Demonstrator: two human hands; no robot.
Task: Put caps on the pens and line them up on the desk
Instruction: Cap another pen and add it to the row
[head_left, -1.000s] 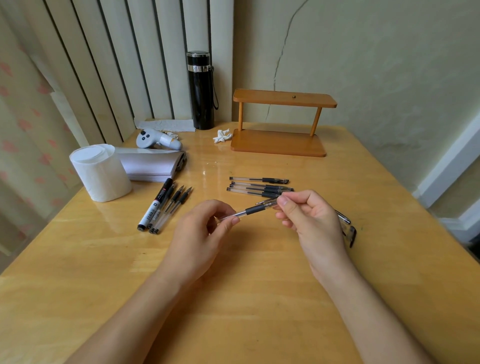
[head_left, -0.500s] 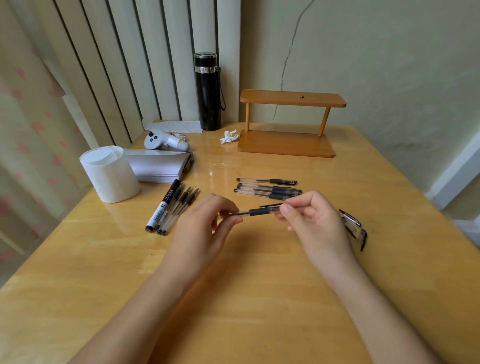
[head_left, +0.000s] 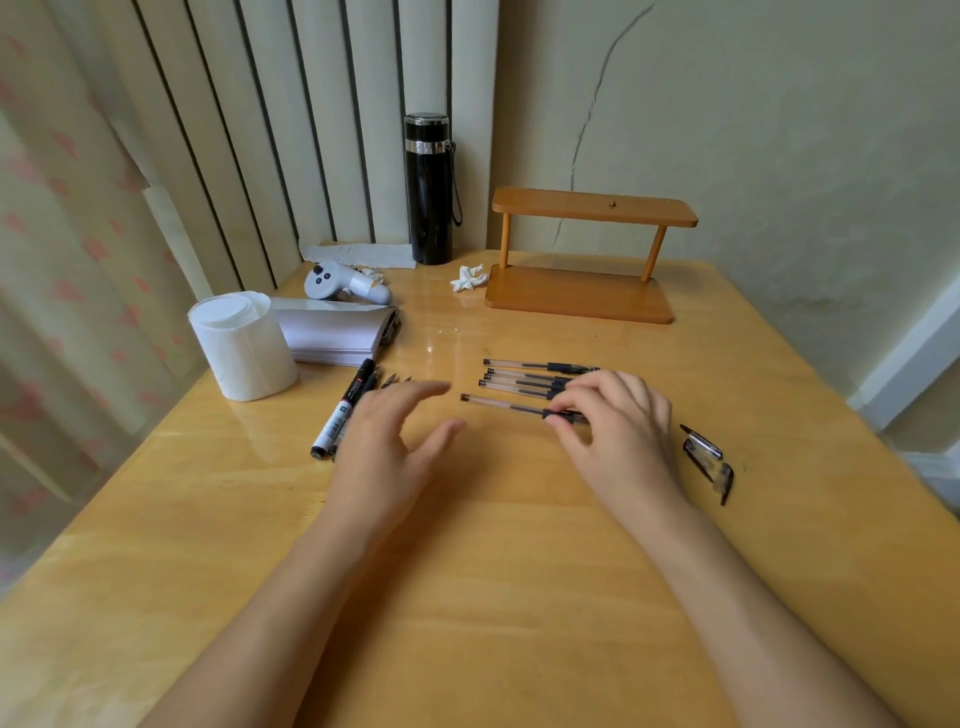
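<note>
The right hand (head_left: 618, 426) pinches a clear plastic pen with a black grip (head_left: 511, 406) by its right end and lowers it to the yellow wooden bench (head_left: 467, 597). I cannot tell if the cap is on, since the fingers hide that end. The pen sits just near of the row of clear pens (head_left: 530, 376) that already lie side by side in the middle of the bench. The left hand (head_left: 395, 447) is open with fingers spread, holding nothing, and hovers left of the pen.

To do this step well, I think the pen should go down flat, pointing the same way as the row, with its left end even with the others. It should lie close beside the nearest pen but not bump it, or the row may roll out of line. Let go gently.

More work seems to be left. A bunch of dark pens with a white and black marker (head_left: 340, 415) lies on the left, partly under the left hand. A few loose black and clear caps (head_left: 709, 457) lie to the right. A white paper roll (head_left: 241, 345) stands far left
</note>
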